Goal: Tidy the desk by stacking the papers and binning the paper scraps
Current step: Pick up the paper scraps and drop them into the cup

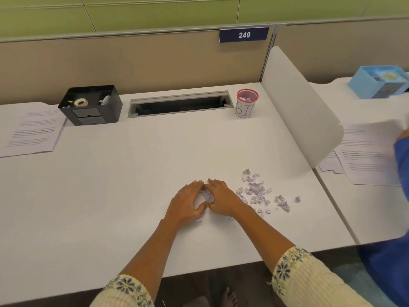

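Observation:
My left hand (188, 202) and my right hand (221, 199) lie palm down on the white desk (132, 173), fingertips and thumbs meeting around a small heap of paper scraps (207, 195). Both sets of fingers look straight, cupped against the heap. More lilac-white scraps (257, 191) are scattered just right of my right hand. A small cup marked BIN (246, 107), with a red rim and scraps inside, stands at the back right. Printed papers (33, 131) lie stacked at the far left.
A black desk organiser (91, 105) with a tape roll sits at the back left, beside an open cable tray (180, 104). A white divider panel (298, 107) bounds the right side. Beyond it, another person's blue sleeve (401, 156) reaches over papers (367, 151).

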